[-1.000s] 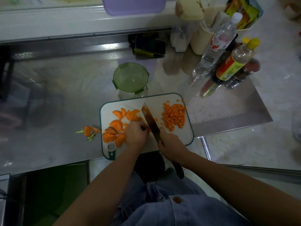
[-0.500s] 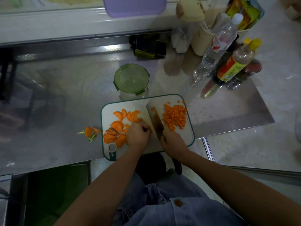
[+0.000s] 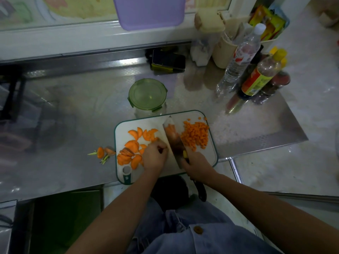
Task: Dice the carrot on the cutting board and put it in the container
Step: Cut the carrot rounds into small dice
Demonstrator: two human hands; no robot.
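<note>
A white cutting board [image 3: 211, 154] with a green rim lies at the counter's front edge. Carrot slices [image 3: 131, 145] are spread over its left half, and a heap of diced carrot [image 3: 195, 134] lies on its right half. My right hand [image 3: 197, 165] grips the handle of a cleaver [image 3: 173, 137], whose blade stands on the board between slices and dice. My left hand [image 3: 155, 155] has its fingers curled down on carrot pieces just left of the blade; those pieces are mostly hidden. A glass container [image 3: 147, 95] with a green lid stands closed behind the board.
Carrot ends and stems [image 3: 102, 153] lie on the steel counter left of the board. Bottles [image 3: 256, 77] and jars stand at the back right, a phone [image 3: 167, 59] at the back, and a purple lid [image 3: 148, 11] leans on the window ledge.
The cleaver has shifted slightly left and tilted, showing more of its broad face. My left hand stays curled on the carrot beside the blade.
</note>
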